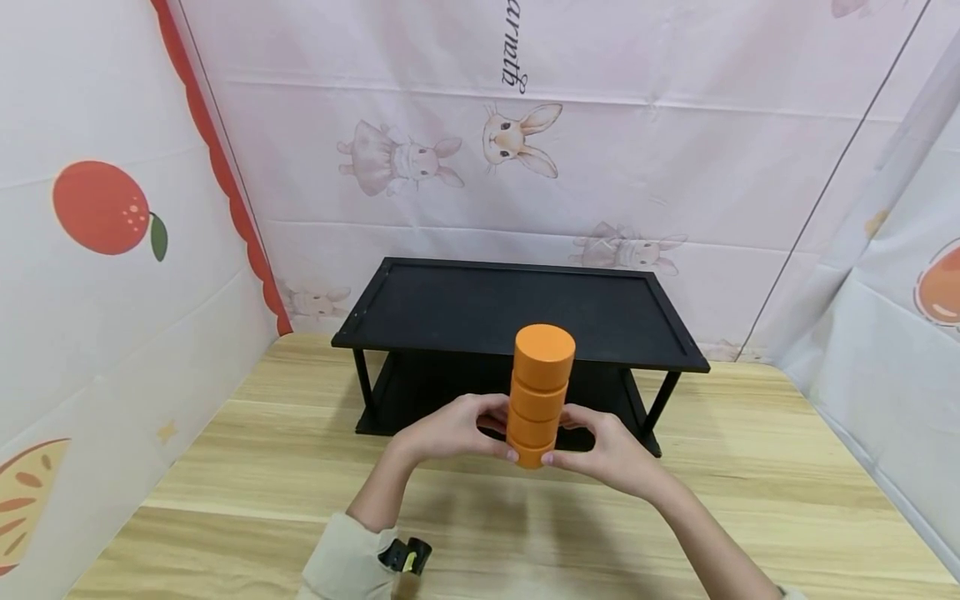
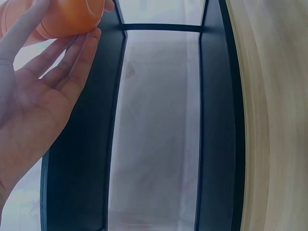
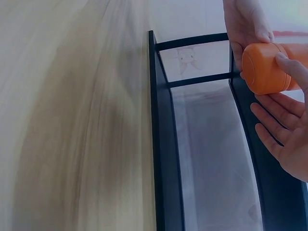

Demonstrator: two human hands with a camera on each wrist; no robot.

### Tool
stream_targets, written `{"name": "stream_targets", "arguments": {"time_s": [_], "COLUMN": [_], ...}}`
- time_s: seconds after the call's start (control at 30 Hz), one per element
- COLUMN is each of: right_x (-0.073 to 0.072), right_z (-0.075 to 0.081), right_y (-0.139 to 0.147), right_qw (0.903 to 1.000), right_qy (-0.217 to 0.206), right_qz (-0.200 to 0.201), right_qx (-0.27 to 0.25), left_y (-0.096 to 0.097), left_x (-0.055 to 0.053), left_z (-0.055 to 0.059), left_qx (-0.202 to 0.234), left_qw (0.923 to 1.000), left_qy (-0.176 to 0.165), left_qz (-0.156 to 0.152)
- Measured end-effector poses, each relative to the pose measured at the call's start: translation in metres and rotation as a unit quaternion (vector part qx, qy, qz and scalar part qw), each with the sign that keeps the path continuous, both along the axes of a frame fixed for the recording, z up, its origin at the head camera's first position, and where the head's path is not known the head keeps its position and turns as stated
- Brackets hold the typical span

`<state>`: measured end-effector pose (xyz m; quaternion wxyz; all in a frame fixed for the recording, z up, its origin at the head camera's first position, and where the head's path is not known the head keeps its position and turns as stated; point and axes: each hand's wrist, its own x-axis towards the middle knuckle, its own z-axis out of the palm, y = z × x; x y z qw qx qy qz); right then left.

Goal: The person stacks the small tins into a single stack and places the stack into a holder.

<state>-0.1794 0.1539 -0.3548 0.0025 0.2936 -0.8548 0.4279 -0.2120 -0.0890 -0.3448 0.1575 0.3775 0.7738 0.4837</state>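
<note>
An orange cylinder (image 1: pixel 538 398), ringed by grooves and with a smooth flat top, is held upright in the air in front of the black two-tier rack. My left hand (image 1: pixel 462 427) grips its lower part from the left, thumb on the near side. From the right, my right hand (image 1: pixel 609 450) holds it the same way, thumb near its bottom. In the left wrist view the cylinder (image 2: pixel 72 17) shows at the top left, by the left fingers. The right wrist view shows its flat end (image 3: pixel 257 70) between both hands. Some fingertips are hidden behind it.
The black rack (image 1: pixel 450 304) stands on the wooden table (image 1: pixel 285 467) against a curtain (image 1: pixel 315 108) printed with rabbits. Printed cloth walls (image 1: pixel 45 308) close in both sides. A black band (image 1: pixel 405 556) is on the left wrist.
</note>
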Motion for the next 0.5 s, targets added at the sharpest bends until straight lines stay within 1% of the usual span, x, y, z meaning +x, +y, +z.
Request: {"name": "stream_targets", "arguments": {"time_s": [0.27, 0.5], "right_x": [-0.0006, -0.0036], "right_z": [0.0027, 0.0025], "right_y": [-0.0006, -0.001], "right_qw": [1.0, 1.0], "right_qy": [-0.002, 0.001], "right_qz": [-0.003, -0.003], "right_qx": [0.004, 0.004], "left_y": [-0.0002, -0.0017], "left_x": [-0.0019, -0.0032], "left_z": [0.0007, 0.0025], "left_qx": [-0.007, -0.001], "left_qw": [1.0, 1.0], "left_qy": [0.005, 0.004], "left_qz": [0.005, -0.001]}}
